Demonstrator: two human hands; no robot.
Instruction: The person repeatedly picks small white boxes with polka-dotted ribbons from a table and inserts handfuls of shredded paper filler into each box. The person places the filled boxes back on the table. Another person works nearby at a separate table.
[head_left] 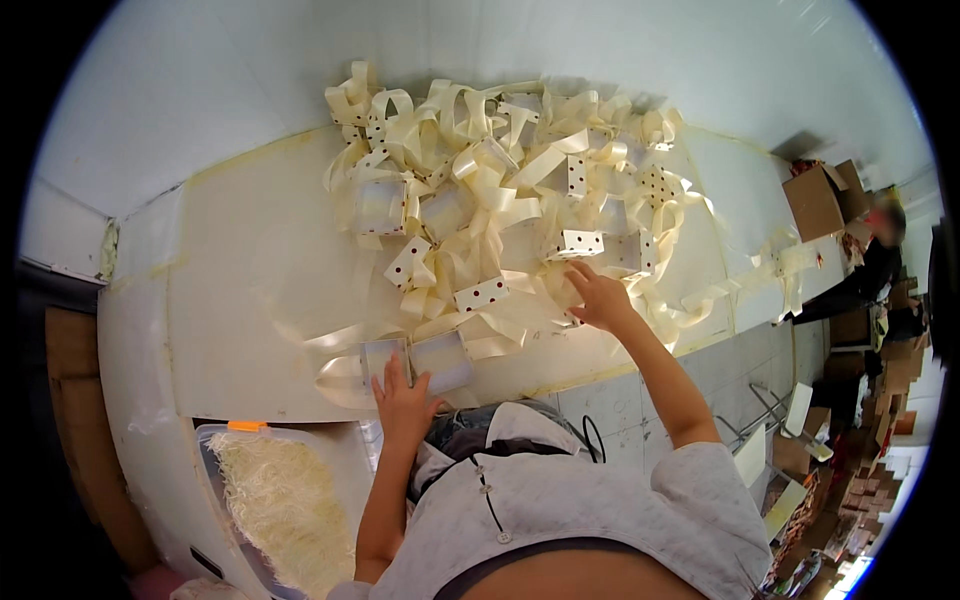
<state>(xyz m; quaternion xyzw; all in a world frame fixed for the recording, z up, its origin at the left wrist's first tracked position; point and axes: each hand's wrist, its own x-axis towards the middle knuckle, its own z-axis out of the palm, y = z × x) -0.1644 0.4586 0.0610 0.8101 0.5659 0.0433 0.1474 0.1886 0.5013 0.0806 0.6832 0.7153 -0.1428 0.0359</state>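
My left hand point(402, 400) has its fingers apart and touches the near edge of an open box point(380, 356) with a pale inside. Joined or set close beside it is a second open half point(442, 362); a cream ribbon point(335, 378) loops out on the left. My right hand point(598, 298) reaches to the pile, thumb and fingers apart, just below a white dotted box point(580, 243). Cream ribbons point(490, 200) tangle over several small white boxes with dark dots, such as one dotted box point(482, 294) between my hands. Ribbon hides many boxes in part.
A clear plastic bin point(215, 480) with an orange latch point(246, 426) holds cream shredded filler point(285, 505) at lower left. Pale walls edge the white table point(250, 300). At right are a cardboard box point(815, 200), a person point(878, 250), a folding chair point(795, 420) and stacked cartons.
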